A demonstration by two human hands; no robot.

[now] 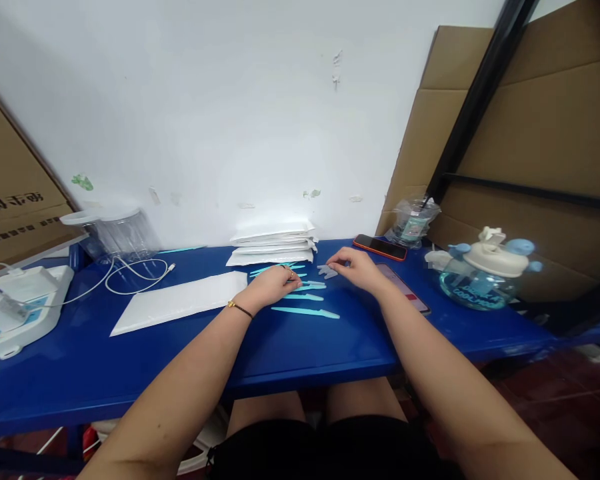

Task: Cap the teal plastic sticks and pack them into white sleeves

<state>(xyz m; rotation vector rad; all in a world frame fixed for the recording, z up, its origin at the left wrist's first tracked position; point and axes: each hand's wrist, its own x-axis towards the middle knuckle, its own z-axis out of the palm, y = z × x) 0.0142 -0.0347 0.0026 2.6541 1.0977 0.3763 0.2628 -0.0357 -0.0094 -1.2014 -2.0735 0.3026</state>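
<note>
Slim teal eyebrow razors lie spread over the blue table, the nearest razor (305, 311) apart from my hands and another razor (307, 297) just behind it. My left hand (273, 285) is closed in a pinch at the handle end of a razor (314, 285), partly covering the razors behind. To its right, my right hand (356, 268) pinches at a little group of small translucent plastic caps (325, 271). Its fingertips hide part of them. A stack of white padded mailers (273, 243) sits behind the razors.
Left of my hands lie a white mailer (180, 303), a white cable (130, 267) and a power strip (45, 313). Clear containers (123, 233) stand at the wall. On the right are an orange-edged phone (380, 247), another phone (405, 290) and a water bottle (485, 277).
</note>
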